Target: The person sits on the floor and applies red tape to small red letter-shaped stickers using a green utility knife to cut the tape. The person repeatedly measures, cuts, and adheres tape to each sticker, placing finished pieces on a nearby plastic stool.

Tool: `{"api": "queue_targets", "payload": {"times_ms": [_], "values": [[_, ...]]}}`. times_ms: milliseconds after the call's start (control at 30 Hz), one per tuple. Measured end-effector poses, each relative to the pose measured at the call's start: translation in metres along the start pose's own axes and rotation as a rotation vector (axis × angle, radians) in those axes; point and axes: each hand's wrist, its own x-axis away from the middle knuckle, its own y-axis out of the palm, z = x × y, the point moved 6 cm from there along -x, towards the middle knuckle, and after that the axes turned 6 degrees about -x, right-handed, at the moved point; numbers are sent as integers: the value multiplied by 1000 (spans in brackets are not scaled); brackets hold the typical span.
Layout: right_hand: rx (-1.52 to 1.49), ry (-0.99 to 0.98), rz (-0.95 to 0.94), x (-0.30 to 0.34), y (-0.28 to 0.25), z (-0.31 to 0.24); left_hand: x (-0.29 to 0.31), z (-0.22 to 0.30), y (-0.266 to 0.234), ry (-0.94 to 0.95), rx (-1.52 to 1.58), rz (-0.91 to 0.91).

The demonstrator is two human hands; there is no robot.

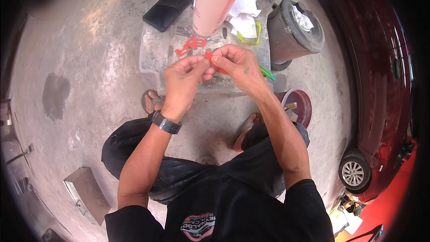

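A small flat red piece point(219, 66) is pinched between the fingertips of both hands, above a worn grey low table. My left hand point(182, 75), with a dark watch on its wrist, closes thumb and fingers at the piece's left end. Thumb and forefinger of my right hand point(239, 66) grip it from the other side, covering part of it. Just beyond the fingers lie red cut-out pieces point(192, 45) on the tabletop point(154, 56). A green-handled tool point(267, 72), partly hidden, lies beside my right hand; its kind is unclear.
On the table stand a large pale bottle point(216, 6), a black phone point(169, 8) and crumpled white paper or cloth point(244, 13) with a yellow-green strip point(251, 36). Right of it are a grey lidded bin point(286, 36), a reddish tub point(304, 107) and a dark red car point(376, 85). A metal box point(87, 195) sits lower left.
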Motion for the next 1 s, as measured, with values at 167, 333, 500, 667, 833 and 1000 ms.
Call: {"api": "queue_targets", "payload": {"times_ms": [167,333,500,667,833,1000], "values": [[-26,-4,7,-3,5,0,-2,6,-3,6,-8,-24],[-20,17,8,-4,2,3,-1,3,-3,4,14,-25],[-33,32,-12,-4,1,5,-1,2,-1,10,2,-28],[-31,48,-36,-1,4,2,-3,-3,-2,18,-43,-16],[-104,25,-30,1,3,2,-2,-4,0,13,-21,7],[-104,20,-11,-1,3,6,0,-4,1,31,-20,24]]}}
